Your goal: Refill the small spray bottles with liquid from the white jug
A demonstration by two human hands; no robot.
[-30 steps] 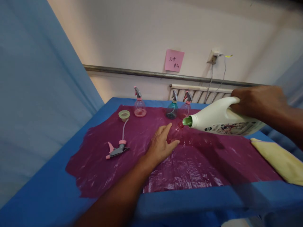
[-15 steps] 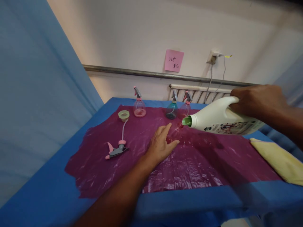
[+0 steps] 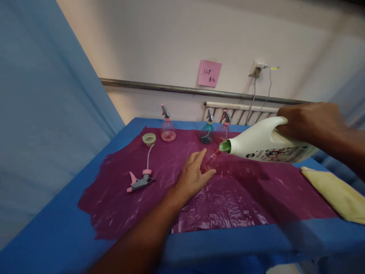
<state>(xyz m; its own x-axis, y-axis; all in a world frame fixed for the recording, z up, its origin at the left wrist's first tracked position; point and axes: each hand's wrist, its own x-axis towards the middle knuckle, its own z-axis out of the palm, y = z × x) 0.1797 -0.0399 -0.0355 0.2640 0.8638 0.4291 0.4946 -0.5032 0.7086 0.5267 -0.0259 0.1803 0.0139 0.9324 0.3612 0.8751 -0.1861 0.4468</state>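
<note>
My left hand point(image 3: 194, 173) is curved around a clear spray bottle point(image 3: 211, 160) without its spray head, thumb on the near side and fingers on the far side. The bottle's see-through wall blends into the dark pink sheet, so its contents are hard to make out. By its handle, my right hand point(image 3: 310, 118) grips a cream-white detergent jug point(image 3: 256, 142) tilted to the left. The jug's green spout is right by the bottle's reddish mouth; I cannot tell whether liquid is flowing. A grey and pink spray head point(image 3: 142, 182) with its tube lies on the sheet to the left.
Behind stand a pink-topped spray bottle point(image 3: 168, 131), a teal spray bottle point(image 3: 207, 132) and another pink-topped spray bottle point(image 3: 224, 131). A pale green cap point(image 3: 149, 139) sits at left. A folded yellow cloth point(image 3: 336, 194) lies right on the blue-covered table point(image 3: 228, 243).
</note>
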